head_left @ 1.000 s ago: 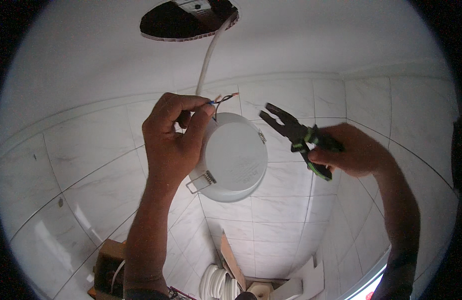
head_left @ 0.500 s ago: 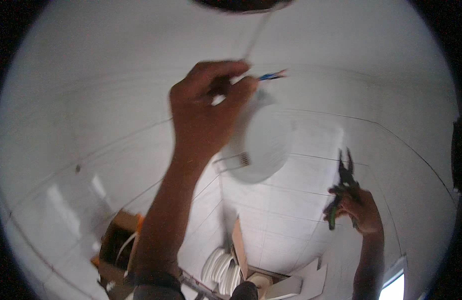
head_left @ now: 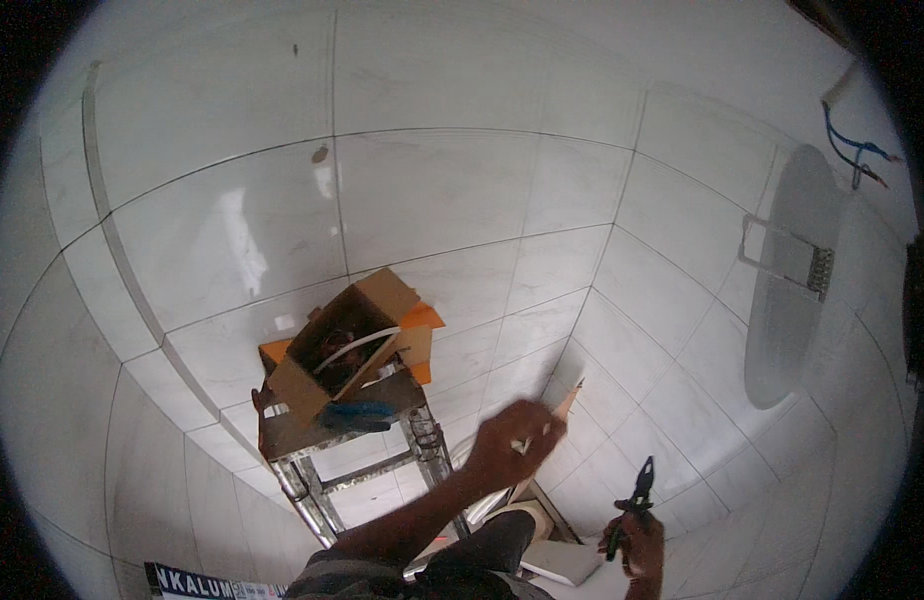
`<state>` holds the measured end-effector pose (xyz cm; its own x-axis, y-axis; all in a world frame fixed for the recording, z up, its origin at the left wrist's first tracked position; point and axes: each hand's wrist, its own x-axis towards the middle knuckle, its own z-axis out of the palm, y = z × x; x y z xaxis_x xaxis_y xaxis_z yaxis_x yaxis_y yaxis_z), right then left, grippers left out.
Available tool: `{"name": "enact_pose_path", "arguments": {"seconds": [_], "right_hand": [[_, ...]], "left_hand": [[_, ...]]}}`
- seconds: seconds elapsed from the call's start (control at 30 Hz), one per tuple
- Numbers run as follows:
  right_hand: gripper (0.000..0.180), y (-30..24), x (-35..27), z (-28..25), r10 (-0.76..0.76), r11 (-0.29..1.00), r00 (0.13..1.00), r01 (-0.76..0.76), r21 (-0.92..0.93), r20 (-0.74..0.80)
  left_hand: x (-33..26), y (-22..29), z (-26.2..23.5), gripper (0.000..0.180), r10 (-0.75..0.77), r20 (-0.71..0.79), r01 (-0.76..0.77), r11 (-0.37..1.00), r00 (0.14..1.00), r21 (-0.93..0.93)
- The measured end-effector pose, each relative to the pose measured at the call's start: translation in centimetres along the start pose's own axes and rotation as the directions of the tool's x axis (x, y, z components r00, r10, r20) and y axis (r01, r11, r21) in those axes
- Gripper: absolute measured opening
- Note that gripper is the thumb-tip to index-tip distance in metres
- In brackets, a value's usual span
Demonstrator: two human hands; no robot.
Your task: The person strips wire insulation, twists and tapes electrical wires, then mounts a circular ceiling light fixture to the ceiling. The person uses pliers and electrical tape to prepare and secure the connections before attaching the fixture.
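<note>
A round white ceiling lamp [head_left: 797, 275] is being left to hang by its cable near the upper right rim of the view, well apart from both hands. Its spring clip [head_left: 787, 255] is sticking out from the flat back, and bare blue and dark wire ends [head_left: 854, 150] are showing just above it, joined to nothing that can be seen. By this the lamp is judged not yet wired up and not yet pushed into the ceiling; the connecting and the seating are what is left.

The left hand [head_left: 510, 442] is being held low in the middle of the view, fingers curled loosely around something small and pale, though what it is cannot be told. The right hand [head_left: 637, 540] is being kept down at the lower edge, closed around the green handles of a pair of pliers [head_left: 632, 500], whose nose is pointing upward with the jaws closed.

An open cardboard box [head_left: 347, 350] with white cable in it is being carried on the top platform of a stepladder [head_left: 357, 440], sitting toward its left corner. Tiled walls [head_left: 432, 190] are filling the rest of the view.
</note>
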<state>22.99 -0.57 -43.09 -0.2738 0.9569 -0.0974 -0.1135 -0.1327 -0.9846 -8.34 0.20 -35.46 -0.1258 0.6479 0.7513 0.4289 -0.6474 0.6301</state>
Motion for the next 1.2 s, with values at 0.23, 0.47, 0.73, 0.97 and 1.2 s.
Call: {"name": "enact_pose_path", "arguments": {"seconds": [0.23,0.47,0.73,0.97,1.2], "right_hand": [[0.036,5.5,2.0,3.9,0.279,0.954,0.951,-0.257,-0.156,0.134],[0.045,4.7,2.8,9.1,0.065,0.904,0.919,0.111,-0.413,0.388],[0.043,6.5,4.3,8.6,0.112,0.889,0.91,0.088,-0.45,0.399],[0.04,5.4,4.3,8.5,0.256,0.949,0.909,-0.17,-0.267,0.329],[0.041,2.9,6.0,9.3,0.141,0.965,0.922,-0.047,-0.257,0.36]], "left_hand": [[-15.8,-5.3,4.9,0.041,-0.217,0.432,0.232,0.972,0.875,0.018],[-17.3,-5.0,3.5,0.027,-0.638,0.531,0.745,0.667,0.557,0.02],[-14.6,-5.7,-10.3,0.017,-0.13,-0.301,0.254,0.87,0.945,0.423],[-11.9,-3.3,-20.8,0.024,0.285,-0.308,0.144,0.477,0.908,0.867],[-12.6,-4.8,-21.5,0.039,0.326,-0.304,0.116,0.488,0.895,0.865]]}}
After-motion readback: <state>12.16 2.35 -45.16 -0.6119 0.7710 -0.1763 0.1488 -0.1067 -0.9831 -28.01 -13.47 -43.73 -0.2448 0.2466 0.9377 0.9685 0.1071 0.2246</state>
